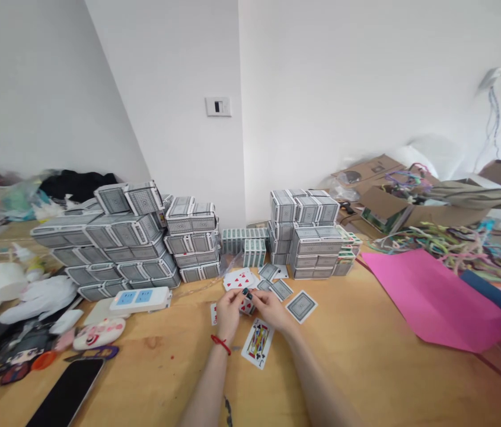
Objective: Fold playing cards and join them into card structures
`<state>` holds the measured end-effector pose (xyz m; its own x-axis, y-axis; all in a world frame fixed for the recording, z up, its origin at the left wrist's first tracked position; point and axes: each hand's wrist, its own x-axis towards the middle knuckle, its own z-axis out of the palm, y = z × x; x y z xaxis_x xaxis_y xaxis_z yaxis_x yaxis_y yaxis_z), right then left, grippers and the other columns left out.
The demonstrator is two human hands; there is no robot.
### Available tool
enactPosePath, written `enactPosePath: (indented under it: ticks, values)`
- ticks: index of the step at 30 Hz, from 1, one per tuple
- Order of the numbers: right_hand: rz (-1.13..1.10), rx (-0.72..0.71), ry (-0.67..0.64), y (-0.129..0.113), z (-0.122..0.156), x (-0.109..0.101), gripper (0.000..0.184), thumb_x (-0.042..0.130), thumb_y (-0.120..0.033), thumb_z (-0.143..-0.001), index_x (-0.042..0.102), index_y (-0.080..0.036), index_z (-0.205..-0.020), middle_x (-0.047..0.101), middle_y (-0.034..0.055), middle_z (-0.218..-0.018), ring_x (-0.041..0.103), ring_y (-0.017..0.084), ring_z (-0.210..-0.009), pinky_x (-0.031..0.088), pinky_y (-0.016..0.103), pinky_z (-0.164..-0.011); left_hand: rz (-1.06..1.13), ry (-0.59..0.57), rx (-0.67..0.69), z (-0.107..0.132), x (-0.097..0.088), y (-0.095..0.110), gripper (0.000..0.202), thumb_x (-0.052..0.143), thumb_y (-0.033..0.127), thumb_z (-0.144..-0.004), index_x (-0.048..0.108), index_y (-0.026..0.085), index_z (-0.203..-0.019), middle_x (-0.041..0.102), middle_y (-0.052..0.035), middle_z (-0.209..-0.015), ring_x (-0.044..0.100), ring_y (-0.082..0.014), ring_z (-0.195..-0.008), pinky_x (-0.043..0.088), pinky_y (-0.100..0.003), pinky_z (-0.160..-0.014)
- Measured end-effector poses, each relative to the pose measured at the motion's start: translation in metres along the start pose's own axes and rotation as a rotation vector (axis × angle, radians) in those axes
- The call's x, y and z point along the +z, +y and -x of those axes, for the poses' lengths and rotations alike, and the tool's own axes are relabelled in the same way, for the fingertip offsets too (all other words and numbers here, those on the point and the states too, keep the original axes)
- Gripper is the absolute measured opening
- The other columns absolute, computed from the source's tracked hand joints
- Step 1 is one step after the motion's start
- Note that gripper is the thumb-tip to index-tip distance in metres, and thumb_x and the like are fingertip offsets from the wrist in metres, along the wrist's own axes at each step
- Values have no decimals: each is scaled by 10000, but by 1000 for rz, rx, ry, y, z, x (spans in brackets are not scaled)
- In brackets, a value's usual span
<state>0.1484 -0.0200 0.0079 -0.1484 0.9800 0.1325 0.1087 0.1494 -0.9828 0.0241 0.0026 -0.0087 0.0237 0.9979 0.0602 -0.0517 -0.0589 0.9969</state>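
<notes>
My left hand [231, 308] and my right hand [270, 307] meet over the table, both with fingers pinched. Between their fingertips is a small dark object [247, 293], too small to name. Just below it, partly hidden by the fingers, lies a red-suited playing card [246, 306]. Behind the hands are face-up heart cards [238, 280] and grey-backed cards [281, 290]. Nearer to me a jack of clubs [258, 344] lies face up, and to the right of my right hand is a single face-down card [301, 306].
Stacked blocks of grey-backed cards [134, 252] stand at the left, with more card stacks [315, 249] at the right. A white power strip [141, 299] and a black phone [67, 394] lie on the left. Pink paper [432, 299], tangled cords [459, 249] and open cardboard boxes [419, 213] occupy the right.
</notes>
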Motion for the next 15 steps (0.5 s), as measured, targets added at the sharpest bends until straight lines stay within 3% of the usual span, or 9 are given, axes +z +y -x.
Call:
enactPosePath:
  ticks: [8,15]
  values:
    - [115,-19,102,1,1,7,437,377,-485,-766,453,-157,-488,409,-30,-485,338,84,-467,299,195,-465,-53,-23,39,-1,1,-1,243,555,351,-662,638,136,-739,664,-50,-744,581,-161,-685,445,-254,-627]
    - [175,-26,183,7,2,9,402,385,-427,-772,474,-157,-487,441,-25,-497,366,93,-476,305,198,-479,-77,-57,45,-4,1,0,270,548,374,-658,623,135,-757,660,-44,-721,581,-161,-663,448,-260,-609]
